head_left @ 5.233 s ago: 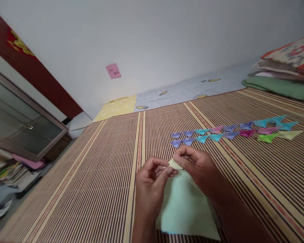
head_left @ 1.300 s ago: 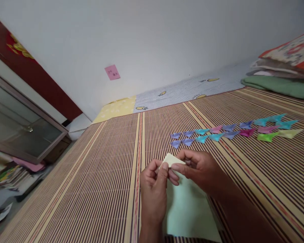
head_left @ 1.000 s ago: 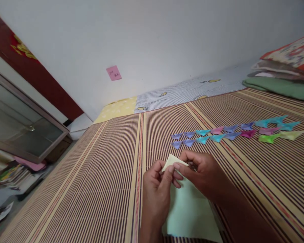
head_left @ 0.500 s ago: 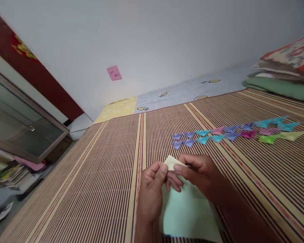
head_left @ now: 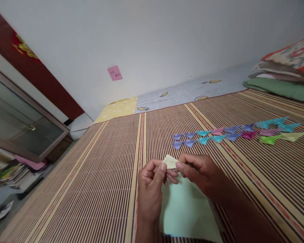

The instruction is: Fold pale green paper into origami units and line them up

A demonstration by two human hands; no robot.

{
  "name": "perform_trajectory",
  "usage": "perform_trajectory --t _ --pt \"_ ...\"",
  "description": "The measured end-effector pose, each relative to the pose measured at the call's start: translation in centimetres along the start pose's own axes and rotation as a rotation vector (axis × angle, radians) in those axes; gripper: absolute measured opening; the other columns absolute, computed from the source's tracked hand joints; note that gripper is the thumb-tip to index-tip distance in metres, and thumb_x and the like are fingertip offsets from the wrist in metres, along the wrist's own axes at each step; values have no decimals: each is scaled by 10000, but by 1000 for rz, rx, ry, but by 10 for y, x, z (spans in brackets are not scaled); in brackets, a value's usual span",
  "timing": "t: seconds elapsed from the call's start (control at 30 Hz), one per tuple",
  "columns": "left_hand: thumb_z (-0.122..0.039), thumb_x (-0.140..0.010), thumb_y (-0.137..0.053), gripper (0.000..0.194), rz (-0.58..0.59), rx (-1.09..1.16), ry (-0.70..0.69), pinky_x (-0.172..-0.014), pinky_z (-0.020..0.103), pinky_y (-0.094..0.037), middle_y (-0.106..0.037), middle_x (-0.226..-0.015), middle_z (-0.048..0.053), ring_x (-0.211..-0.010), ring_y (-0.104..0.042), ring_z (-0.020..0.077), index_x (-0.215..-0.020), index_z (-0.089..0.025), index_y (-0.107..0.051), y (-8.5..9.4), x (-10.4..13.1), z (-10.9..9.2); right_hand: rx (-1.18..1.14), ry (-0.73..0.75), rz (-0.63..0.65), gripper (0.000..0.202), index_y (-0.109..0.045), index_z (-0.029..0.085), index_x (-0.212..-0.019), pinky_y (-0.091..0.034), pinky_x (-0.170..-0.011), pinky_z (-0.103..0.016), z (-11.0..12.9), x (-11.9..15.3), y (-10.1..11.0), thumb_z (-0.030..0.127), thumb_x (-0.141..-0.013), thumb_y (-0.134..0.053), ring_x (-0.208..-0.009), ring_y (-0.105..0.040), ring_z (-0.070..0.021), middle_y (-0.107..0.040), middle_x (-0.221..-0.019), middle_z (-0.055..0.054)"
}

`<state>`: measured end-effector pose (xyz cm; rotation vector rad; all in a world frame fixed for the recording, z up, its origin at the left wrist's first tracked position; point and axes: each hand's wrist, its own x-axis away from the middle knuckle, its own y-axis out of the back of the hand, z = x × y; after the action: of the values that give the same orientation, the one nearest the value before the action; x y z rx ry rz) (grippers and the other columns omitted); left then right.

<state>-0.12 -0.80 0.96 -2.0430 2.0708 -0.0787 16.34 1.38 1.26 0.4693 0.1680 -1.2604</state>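
Note:
Between my two hands is a small pale yellow folded paper [head_left: 170, 161], its point facing up and away. My left hand [head_left: 153, 184] pinches its left corner between thumb and forefinger, with other fingers curled behind it. At the right corner, the thumb and forefinger of my right hand [head_left: 199, 168] are closed on the paper. Beneath the hands lies a light green sheet [head_left: 188, 209], partly covered by my wrists. Beyond them, two rows of folded paper pieces [head_left: 202, 140] in purple, blue, pink, green and yellow rest on the striped mat [head_left: 111, 175].
A patterned sheet [head_left: 179, 91] shows between mat and wall. At the far right is a stack of folded bedding [head_left: 281, 88] with a floral pillow [head_left: 297, 54]. A pink note [head_left: 115, 73] is on the wall. Left stands a glass-fronted cabinet [head_left: 25, 125], with books [head_left: 14, 173] below.
My right thumb has slid back toward the paper's right corner, uncovering more of its face. The fingers behind the paper have drawn in a little.

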Motion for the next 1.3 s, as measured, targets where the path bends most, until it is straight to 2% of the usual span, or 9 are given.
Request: perform_trajectory --t 0.13,0.23,0.4,0.63,0.87,0.97,1.1,1.2,1.3 --pt "-272 -973 -629 249 41 -120 -4 -620 228 -428 -712 -668 8 -603 -617 116 -750 -165 -660 -1 1 -5 -90 -69 -6 232 -621 198 -813 -405 -596 -268 -2 -1 -8 359 -977 -587 -623 -516 -130 -585 -677 27" --pt "-264 -954 -647 232 58 -168 20 -616 230 -443 -728 -677 19 -609 -640 127 -748 -161 -664 -3 2 -7 -145 -89 -55 256 -602 201 -796 -423 -608 -267 -4 -2 -13 346 -1002 -554 -610 -538 -128 -577 -636 36" --pt "-306 -1016 -542 289 80 -222 -19 -649 251 -462 -775 -752 49 -670 -695 154 -792 -167 -661 -4 6 -6 -94 -46 -139 264 -610 198 -763 -394 -581 -250 -6 -3 -10 332 -987 -575 -616 -503 -115 -555 -657 40" --pt "-317 -1034 -510 372 22 -320 -106 -638 245 -445 -681 -629 2 -622 -641 143 -701 -189 -614 -10 7 -5 -65 28 -201 272 -580 207 -755 -376 -565 -251 -1 -1 -11 316 -1002 -552 -569 -468 -105 -504 -611 60" --pt "-278 -965 -631 240 -11 -48 -16 -646 215 -456 -725 -683 22 -643 -654 127 -754 -165 -647 -10 1 0 -210 -26 -188 273 -607 208 -757 -404 -580 -243 -2 -3 -11 350 -990 -584 -591 -520 -107 -560 -624 48" --pt "-294 -940 -669 234 -88 141 14 -594 195 -438 -696 -643 2 -562 -592 97 -750 -161 -629 -6 -2 1 -301 -62 -111 264 -684 207 -898 -443 -603 -250 -6 -3 -7 435 -982 -582 -650 -571 -124 -648 -732 12" --pt "-336 -850 -772 279 -150 386 100 -535 185 -418 -644 -603 -21 -509 -541 83 -725 -157 -600 -5 -5 3 -301 -72 -48 273 -698 223 -1091 -513 -767 -312 -12 -2 -7 432 -917 -679 -860 -665 -188 -707 -915 -28" --pt "-340 -867 -752 284 -151 358 98 -536 183 -417 -644 -605 -16 -515 -537 82 -715 -155 -599 -8 -5 6 -232 -86 -92 215 -701 231 -1080 -526 -785 -320 -12 -3 -12 379 -926 -671 -875 -681 -192 -719 -932 -25" --pt "-316 -932 -675 255 -192 142 6 -585 187 -438 -663 -635 -7 -562 -568 90 -740 -161 -616 -11 -4 8 -147 -105 -230 186 -696 223 -1062 -532 -740 -307 -10 -5 -18 348 -937 -638 -824 -686 -182 -728 -906 -24"
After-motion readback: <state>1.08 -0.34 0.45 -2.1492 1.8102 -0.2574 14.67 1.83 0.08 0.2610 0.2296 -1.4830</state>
